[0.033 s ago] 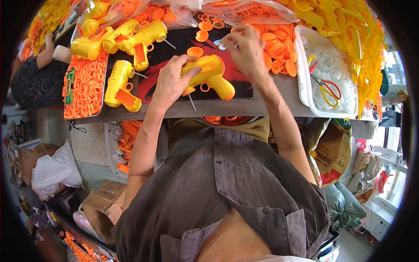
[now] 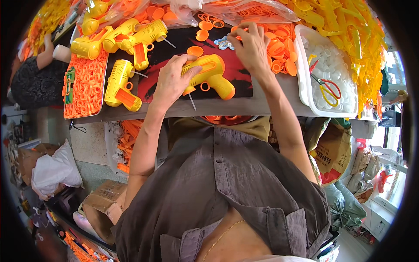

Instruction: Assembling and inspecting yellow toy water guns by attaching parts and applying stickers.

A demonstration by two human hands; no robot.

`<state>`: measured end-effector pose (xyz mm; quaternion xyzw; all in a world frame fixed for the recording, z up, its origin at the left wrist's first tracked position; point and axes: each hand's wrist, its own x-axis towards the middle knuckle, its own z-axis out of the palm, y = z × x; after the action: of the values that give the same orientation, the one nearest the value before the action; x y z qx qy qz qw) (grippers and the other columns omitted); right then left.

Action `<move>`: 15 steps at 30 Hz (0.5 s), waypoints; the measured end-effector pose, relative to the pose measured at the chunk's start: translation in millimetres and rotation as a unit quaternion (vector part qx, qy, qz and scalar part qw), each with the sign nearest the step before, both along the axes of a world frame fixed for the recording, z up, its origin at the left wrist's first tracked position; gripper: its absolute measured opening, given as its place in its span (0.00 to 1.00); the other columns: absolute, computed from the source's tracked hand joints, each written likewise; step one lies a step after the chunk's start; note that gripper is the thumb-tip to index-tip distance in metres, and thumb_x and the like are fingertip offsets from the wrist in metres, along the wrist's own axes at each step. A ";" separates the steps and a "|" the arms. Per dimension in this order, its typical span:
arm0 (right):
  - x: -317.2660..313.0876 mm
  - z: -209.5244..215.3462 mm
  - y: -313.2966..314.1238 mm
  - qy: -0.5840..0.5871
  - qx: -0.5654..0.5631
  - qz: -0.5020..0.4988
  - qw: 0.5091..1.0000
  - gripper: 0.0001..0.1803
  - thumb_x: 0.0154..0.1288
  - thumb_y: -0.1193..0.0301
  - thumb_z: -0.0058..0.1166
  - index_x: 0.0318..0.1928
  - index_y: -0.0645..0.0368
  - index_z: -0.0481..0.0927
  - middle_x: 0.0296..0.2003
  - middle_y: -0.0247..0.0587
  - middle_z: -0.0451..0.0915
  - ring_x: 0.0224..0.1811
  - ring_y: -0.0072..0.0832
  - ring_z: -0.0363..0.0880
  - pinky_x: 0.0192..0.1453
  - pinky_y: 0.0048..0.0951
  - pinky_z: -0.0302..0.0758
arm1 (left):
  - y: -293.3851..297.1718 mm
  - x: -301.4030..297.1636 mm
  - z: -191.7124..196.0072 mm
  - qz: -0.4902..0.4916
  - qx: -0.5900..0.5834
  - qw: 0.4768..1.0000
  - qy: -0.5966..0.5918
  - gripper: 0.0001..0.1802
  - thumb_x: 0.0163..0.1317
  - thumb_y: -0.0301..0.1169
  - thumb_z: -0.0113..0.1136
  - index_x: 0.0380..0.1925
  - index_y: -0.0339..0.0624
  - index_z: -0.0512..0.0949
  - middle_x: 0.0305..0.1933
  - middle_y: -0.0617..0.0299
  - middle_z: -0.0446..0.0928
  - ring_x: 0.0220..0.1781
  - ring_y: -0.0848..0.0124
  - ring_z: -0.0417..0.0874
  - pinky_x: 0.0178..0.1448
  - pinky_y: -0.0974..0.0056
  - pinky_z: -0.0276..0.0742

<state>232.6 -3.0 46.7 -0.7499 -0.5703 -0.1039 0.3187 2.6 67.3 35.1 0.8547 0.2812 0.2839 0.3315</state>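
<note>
A yellow toy gun (image 2: 209, 74) with orange trim lies on a dark mat (image 2: 174, 48) at the bench's front. My left hand (image 2: 172, 81) presses on its rear end and grips it. A thin metal pin sticks out below it toward the bench edge. My right hand (image 2: 251, 46) reaches farther back, fingertips curled into a heap of orange round parts (image 2: 279, 48) beside some small pale pieces (image 2: 222, 42). Whether it holds one is hidden. A loose orange disc (image 2: 195, 51) lies between my hands.
Several more yellow toy guns (image 2: 126, 37) lie at the left, next to a tray of orange rings (image 2: 85, 83). A white tray (image 2: 305, 83) at the right holds white caps and scissors (image 2: 325, 85). Yellow parts (image 2: 349, 30) are piled behind. Another person (image 2: 30, 78) sits far left.
</note>
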 end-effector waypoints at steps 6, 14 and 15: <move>21.4 -35.7 22.3 -0.121 -0.042 -0.009 0.992 0.11 0.55 0.62 0.66 0.38 0.50 0.86 0.54 0.34 0.74 0.59 0.38 0.66 0.61 0.48 0.56 | -2.8 2.2 -0.9 0.008 0.013 1.000 -0.012 0.19 0.62 0.41 0.66 0.45 0.39 0.79 0.38 0.53 0.80 0.38 0.55 0.84 0.42 0.56 0.78; 19.2 -44.6 26.2 -0.104 -0.004 -0.019 0.994 0.12 0.48 0.65 0.69 0.35 0.50 0.85 0.51 0.32 0.75 0.59 0.37 0.66 0.62 0.47 0.55 | -2.3 2.5 -3.9 0.012 0.006 1.000 0.007 0.21 0.62 0.46 0.64 0.46 0.43 0.80 0.38 0.57 0.81 0.42 0.60 0.83 0.50 0.57 0.73; 19.7 -43.9 25.3 -0.097 0.001 -0.013 0.995 0.12 0.48 0.65 0.70 0.34 0.50 0.84 0.51 0.32 0.75 0.58 0.37 0.67 0.62 0.47 0.56 | -2.1 6.9 -4.3 0.007 0.012 1.000 0.016 0.21 0.62 0.47 0.64 0.48 0.45 0.80 0.41 0.59 0.81 0.45 0.62 0.82 0.56 0.55 0.69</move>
<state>252.3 22.2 2.8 -0.7434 -0.5885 -0.1806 0.2615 9.5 65.2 30.7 0.8609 0.2895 0.2755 0.3149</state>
